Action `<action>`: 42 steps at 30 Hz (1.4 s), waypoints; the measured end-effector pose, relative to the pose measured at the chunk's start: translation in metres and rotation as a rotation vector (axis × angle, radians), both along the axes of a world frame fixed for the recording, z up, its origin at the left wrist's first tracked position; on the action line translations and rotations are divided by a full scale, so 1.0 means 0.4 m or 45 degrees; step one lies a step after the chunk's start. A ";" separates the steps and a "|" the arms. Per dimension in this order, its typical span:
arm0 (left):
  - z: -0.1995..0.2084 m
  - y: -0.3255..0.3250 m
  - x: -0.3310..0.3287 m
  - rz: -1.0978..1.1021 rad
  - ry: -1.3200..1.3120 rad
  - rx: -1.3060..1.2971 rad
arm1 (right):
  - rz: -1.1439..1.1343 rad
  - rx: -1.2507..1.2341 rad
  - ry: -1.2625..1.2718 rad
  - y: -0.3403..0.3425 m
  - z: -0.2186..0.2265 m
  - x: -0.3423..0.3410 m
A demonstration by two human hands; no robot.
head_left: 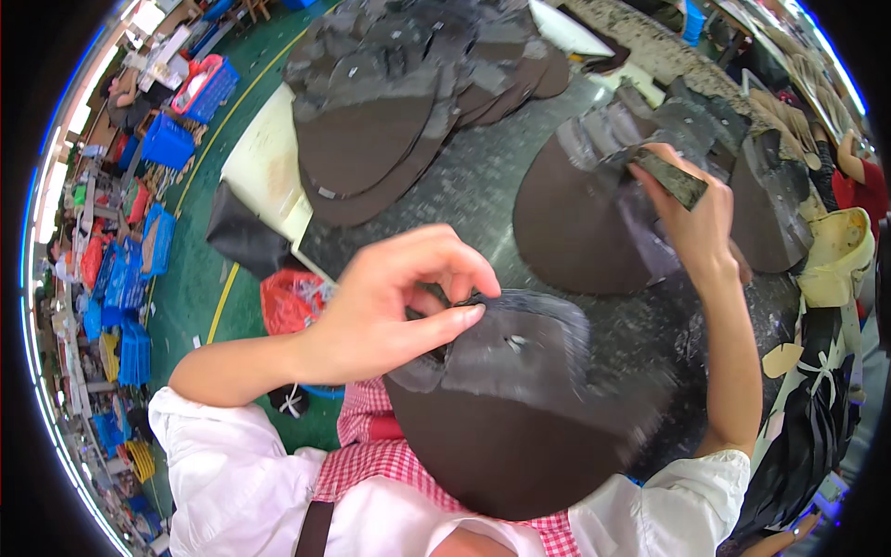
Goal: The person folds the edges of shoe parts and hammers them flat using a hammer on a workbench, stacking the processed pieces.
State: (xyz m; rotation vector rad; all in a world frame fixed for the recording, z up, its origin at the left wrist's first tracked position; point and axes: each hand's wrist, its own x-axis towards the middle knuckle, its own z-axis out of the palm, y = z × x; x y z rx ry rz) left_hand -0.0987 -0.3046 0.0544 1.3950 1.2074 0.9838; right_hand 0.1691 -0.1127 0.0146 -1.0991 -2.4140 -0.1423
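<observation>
While your pink-checked apron [408, 472] and white sleeves [232, 469] fill the near edge, a dark rounded piece [520, 441] hangs tilted in front of your body, its lower part plain brown and its upper part grey and blurred. Your left hand [404, 302] has its thumb and forefinger pressed together on the upper edge of that piece, pinching it near the left corner; the other fingers curl inward above the thumb.

Just beyond it lies the grey-black table [483, 209], its top speckled and shiny. Out to the right, your right hand [696, 204] grips a small, worn-looking block [673, 178], with the thumb and fingers closed around its sides. You have that hand over the edge of a second dark piece [580, 218]; whether the block touches it, I cannot tell. More dark pieces [772, 209] lie right of your hand, with a pale yellow seat-like thing [837, 260] near them at the table's side.

Farther across, to your left, a large overlapping pile [371, 139] of similar pieces rests beside a cream sheet [260, 162]. Past the table's left edge, blue baskets [167, 142] stand along the green floor [246, 121].
</observation>
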 end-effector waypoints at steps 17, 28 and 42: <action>-0.148 0.172 -0.006 -0.824 0.483 0.429 | 0.502 -0.422 -0.240 -0.432 0.043 -0.065; -0.204 0.209 -0.033 -0.930 0.361 1.065 | 0.293 -0.648 0.070 -0.423 0.038 -0.064; -0.199 0.237 -0.037 -1.121 0.382 1.333 | 0.264 -0.810 0.237 -0.417 0.054 -0.050</action>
